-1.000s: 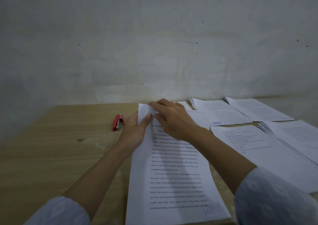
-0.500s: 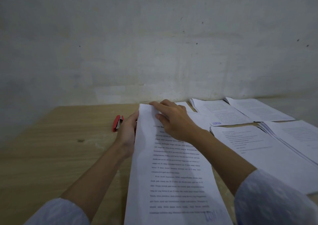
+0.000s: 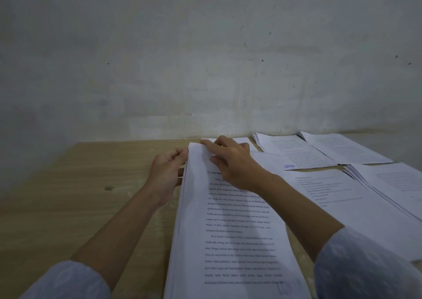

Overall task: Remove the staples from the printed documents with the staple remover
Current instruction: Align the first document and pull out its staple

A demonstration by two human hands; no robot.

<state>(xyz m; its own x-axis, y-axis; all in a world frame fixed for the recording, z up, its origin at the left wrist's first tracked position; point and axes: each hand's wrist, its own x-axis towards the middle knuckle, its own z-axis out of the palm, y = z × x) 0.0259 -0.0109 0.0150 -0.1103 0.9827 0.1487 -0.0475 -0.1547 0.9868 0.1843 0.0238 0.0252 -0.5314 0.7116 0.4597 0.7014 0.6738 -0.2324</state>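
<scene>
Both hands (image 3: 233, 163) at document (image 3: 235, 230) corner; staple unseen.

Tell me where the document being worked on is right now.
In the head view the printed document lies on the wooden table, centre front, between the left hand and right hand, left of the other papers.

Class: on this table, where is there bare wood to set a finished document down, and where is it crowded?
Free: the wide stretch of table left of the left hand and the document under both hands, running back to the wall. Crowded: everything right of the right hand, where the overlapping papers leave only slivers of wood.
</scene>
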